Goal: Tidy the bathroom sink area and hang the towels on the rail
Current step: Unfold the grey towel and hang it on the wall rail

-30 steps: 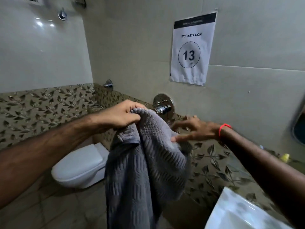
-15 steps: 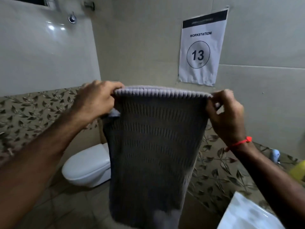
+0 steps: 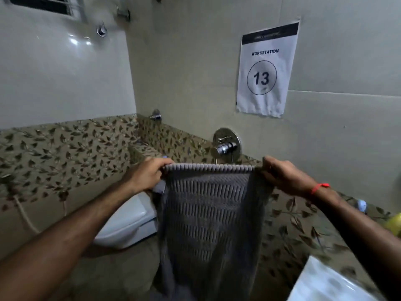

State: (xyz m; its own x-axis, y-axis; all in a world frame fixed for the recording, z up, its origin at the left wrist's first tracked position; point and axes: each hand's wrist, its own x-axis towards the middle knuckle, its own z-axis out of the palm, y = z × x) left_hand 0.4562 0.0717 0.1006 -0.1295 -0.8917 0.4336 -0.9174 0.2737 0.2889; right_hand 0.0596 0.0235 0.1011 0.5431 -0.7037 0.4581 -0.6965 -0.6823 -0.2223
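A grey ribbed towel [image 3: 210,218] hangs stretched flat in front of me, its top edge held level. My left hand [image 3: 147,174] pinches the top left corner and my right hand [image 3: 282,174], with a red thread at the wrist, pinches the top right corner. The towel's lower end runs out of the frame at the bottom. No towel rail shows in this view.
A chrome shower mixer [image 3: 226,146] sits on the wall just behind the towel's top edge. A white toilet [image 3: 130,222] stands low left. The white sink corner [image 3: 325,283] shows at bottom right, with a yellow object [image 3: 395,222] beyond. A workstation 13 sign [image 3: 264,72] hangs on the wall.
The towel went from bunched in my left hand to spread between both hands. Since half a second ago it sits lower against the wall, its top edge now level with the shower mixer.
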